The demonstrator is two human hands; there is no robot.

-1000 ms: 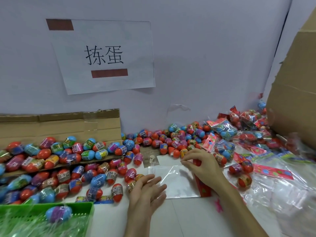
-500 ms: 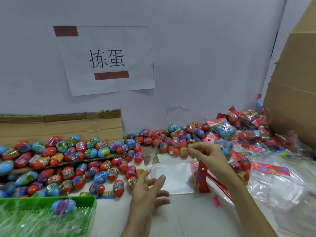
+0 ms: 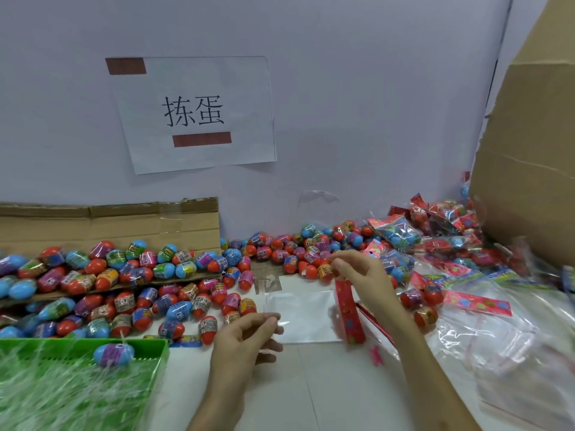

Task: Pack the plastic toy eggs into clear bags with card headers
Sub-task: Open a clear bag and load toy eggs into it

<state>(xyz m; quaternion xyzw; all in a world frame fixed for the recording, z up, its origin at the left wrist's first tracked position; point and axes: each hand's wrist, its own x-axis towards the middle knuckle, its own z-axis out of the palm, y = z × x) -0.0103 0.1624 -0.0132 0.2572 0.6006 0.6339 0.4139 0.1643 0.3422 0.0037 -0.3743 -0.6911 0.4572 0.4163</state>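
Note:
A clear bag (image 3: pixel 300 315) with a red card header (image 3: pixel 350 312) hangs between my hands above the white table. My right hand (image 3: pixel 364 276) pinches its upper corner near the header. My left hand (image 3: pixel 245 340) pinches the bag's other edge lower down. Several loose toy eggs (image 3: pixel 174 303), red and blue with printed wraps, lie in a heap to the left and along the wall behind the bag.
A green basket (image 3: pixel 149 346) with one blue egg (image 3: pixel 113 354) sits at front left. Flattened cardboard (image 3: pixel 109 225) leans on the wall behind the eggs. Packed bags (image 3: pixel 435 231) and spare clear bags (image 3: pixel 510 337) pile up right, beside a big cardboard box (image 3: pixel 535 169).
Both hands have lifted the bag off the table. My right hand rose with the header corner, and my left hand now pinches the other edge.

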